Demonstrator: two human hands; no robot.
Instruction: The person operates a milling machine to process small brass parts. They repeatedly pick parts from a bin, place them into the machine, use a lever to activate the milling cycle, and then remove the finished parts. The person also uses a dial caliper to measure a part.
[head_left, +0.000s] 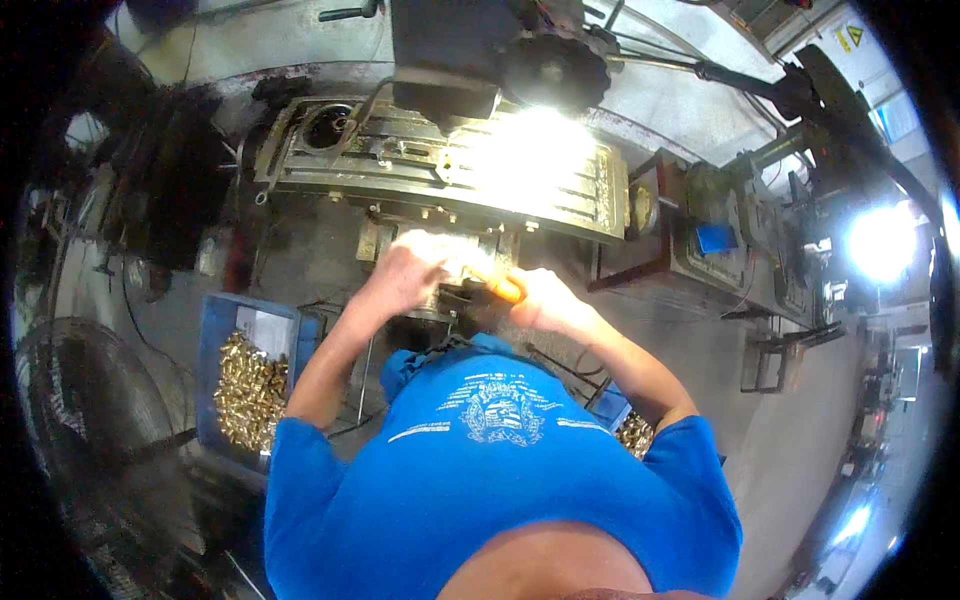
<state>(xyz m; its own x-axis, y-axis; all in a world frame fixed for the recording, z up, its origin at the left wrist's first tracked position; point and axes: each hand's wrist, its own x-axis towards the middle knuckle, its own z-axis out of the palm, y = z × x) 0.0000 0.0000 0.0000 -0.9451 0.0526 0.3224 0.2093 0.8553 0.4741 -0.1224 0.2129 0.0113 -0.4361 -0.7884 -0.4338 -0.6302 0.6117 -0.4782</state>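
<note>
Bright light is thrown across the slotted metal worktop of a machine, while a blue crate is seen at the left, partly filled with small brass-coloured parts. Just in front of the worktop's near edge, an orange handle is clasped by the right grip, its exposed length being pointed leftward from the fingers. Beside it the left grip is held with bent fingers, but whether anything is grasped there cannot be told through the glare.
</note>
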